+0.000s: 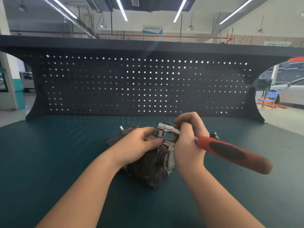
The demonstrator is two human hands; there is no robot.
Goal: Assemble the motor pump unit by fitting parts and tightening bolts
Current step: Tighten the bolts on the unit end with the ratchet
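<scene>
- The counter (pixel 49 162) filled the lower half of the frame, covered with a dark teal mat that looked smooth and matte.
- A dark pegboard (pixel 115 83) with rows of small square holes stood upright along the far edge of the counter, with a flat black shelf (pixel 82 42) across its top.
- The pump (pixel 148 167), a dark cast body with a bright metal flange at its right end, lay on the counter at the lower centre of the frame.
- The left hand (pixel 138 145) rested on top of the pump, its thumb and fingers curled and pinching around the socket (pixel 160 134) under the ratchet head.
- The right hand (pixel 187 142) gripped the ratchet (pixel 230 152) near its chrome head; the red and black handle ran out toward the right of the frame.
- The two hands were close together above the pump, just left and right of the socket.
- A small silver part (pixel 121 128) sat on the counter just behind the pump, and a dark piece (pixel 214 134) lay behind the right hand; what they were was unclear.
- Above the shelf, a workshop ceiling showed long strip lights, hanging lamps and a red pipe.
- At the right edge a white car (pixel 289 92) and a blue chair (pixel 268 99) stood on the floor; another vehicle (pixel 27 81) showed at the left edge.
</scene>
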